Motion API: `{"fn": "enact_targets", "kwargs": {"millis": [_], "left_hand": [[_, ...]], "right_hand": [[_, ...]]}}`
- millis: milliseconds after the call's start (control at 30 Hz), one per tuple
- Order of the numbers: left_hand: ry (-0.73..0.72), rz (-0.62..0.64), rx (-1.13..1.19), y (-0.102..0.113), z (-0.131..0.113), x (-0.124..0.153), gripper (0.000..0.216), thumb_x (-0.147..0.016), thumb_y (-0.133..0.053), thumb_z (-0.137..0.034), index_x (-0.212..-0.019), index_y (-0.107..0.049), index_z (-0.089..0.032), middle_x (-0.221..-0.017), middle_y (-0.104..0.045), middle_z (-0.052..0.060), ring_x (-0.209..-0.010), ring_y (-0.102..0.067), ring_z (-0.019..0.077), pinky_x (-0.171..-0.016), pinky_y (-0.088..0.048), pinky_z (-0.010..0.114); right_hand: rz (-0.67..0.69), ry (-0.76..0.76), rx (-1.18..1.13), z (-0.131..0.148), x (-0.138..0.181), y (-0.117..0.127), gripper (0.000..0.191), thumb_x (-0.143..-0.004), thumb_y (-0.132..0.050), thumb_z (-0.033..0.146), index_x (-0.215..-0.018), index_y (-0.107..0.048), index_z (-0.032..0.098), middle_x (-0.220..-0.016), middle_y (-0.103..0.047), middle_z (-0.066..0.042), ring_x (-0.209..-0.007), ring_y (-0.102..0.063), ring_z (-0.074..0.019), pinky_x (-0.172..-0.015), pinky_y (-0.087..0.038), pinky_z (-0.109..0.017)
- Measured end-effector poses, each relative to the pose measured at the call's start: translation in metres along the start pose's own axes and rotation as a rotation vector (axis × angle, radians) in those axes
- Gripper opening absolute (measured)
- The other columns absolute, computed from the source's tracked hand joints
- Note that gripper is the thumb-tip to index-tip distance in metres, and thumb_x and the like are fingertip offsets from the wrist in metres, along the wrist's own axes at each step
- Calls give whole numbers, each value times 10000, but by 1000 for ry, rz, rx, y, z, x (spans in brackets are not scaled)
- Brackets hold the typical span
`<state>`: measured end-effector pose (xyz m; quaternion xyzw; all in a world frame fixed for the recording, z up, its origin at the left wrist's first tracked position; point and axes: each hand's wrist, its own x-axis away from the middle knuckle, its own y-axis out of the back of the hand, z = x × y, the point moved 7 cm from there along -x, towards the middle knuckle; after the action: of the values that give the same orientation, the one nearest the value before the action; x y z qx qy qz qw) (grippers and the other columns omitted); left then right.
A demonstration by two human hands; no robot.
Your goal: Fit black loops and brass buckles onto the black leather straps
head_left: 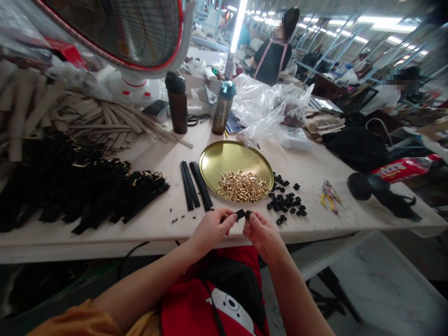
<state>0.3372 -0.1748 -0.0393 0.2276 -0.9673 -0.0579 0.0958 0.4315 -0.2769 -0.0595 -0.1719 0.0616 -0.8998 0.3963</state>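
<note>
My left hand pinches the end of a black strap at the table's front edge. Close beside it, my right hand has thumb and fingers closed on a small black loop. Whether strap and loop touch is too small to tell. Just beyond both hands, a round gold tray carries a heap of gold metal buckles. Several small black loops lie loose right of the tray. To its left are a few flat black straps.
A large pile of black straps with gold fittings covers the left side, with beige strips behind. A fan, two bottles and plastic bags stand further back. Pliers lie right. A person is in the background.
</note>
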Motion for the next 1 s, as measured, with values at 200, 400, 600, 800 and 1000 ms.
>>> {"fn": "enact_targets", "kwargs": {"millis": [200, 400, 600, 800, 1000], "left_hand": [[-30, -14, -123, 10, -5, 19, 265, -818, -413, -370, -728, -548, -160, -556, -481, -38, -526, -422, 88, -517, -309, 201], [-49, 1, -95, 13, -6, 25, 254, -813, -425, -362, -718, -550, -162, -557, -477, -42, -529, -425, 83, -526, -314, 198], [48, -43, 100, 15, 12, 20, 281, -807, -422, -408, -722, -511, -155, -498, -425, -63, -445, -363, 71, -461, -295, 190], [-68, -88, -149, 16, 7, 19, 252, -836, -393, -346, -759, -557, -170, -619, -532, -28, -579, -475, 97, -546, -330, 202], [-104, -57, -572, 15, 3, 16, 241, -847, -388, -316, -753, -564, -182, -684, -592, 2, -618, -515, 123, -545, -296, 227]], "right_hand": [[1, -121, -259, -8, 14, -26, 244, -629, -732, 266, -843, -628, 209, -647, -573, 25, -575, -500, -84, -514, -385, -195], [-68, -34, -95, -7, 15, -24, 205, -713, -658, 375, -804, -645, 192, -618, -589, 19, -547, -499, -78, -512, -409, -190], [-96, -27, -206, -13, 15, -35, 300, -677, -697, 279, -968, -636, 235, -944, -661, -8, -767, -602, -99, -747, -471, -232], [-170, 152, -24, -18, 14, -44, 283, -795, -561, 319, -1063, -594, 235, -1090, -626, -44, -1005, -566, -183, -937, -394, -400], [-297, 503, 641, -7, 22, -41, 306, -845, -468, 252, -1131, -569, 206, -1107, -615, -74, -1022, -558, -200, -920, -403, -394]]}}
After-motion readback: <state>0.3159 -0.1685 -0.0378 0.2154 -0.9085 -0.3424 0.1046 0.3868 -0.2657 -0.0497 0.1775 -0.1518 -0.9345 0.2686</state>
